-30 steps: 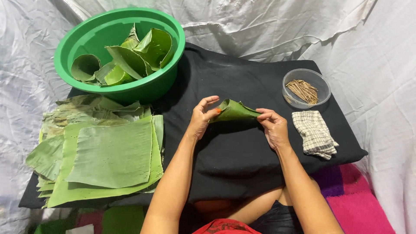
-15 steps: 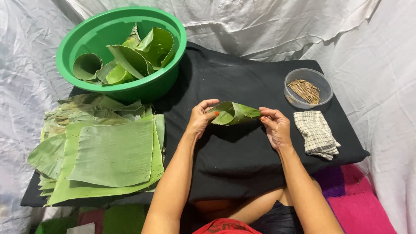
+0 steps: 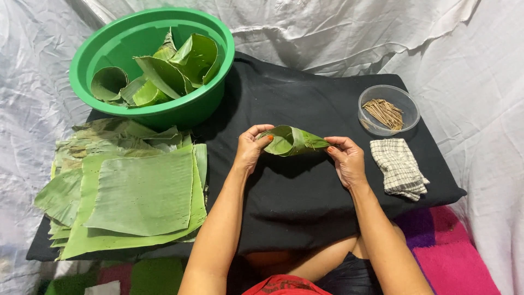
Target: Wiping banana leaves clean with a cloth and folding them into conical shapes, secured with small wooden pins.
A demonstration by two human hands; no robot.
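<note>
Fingers (image 3: 261,135) of left hand (image 3: 250,152) pinch the wide open end of a rolled leaf cone (image 3: 292,141); right hand (image 3: 346,161) grips its pointed tip, thumb on top. Cone held just above the black cloth (image 3: 305,191) (mid-cloth, not touching it as far as visible). Green basin (image 3: 155,60) with more folded leaves at cloth's far left corner, flat leaf stack (image 3: 131,191) on its left side, clear bowl of sticks (image 3: 387,111) and checked rag (image 3: 398,166) on its right side.

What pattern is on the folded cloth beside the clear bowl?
The folded cloth has a dark-on-white check pattern, seen in the head view.
</note>
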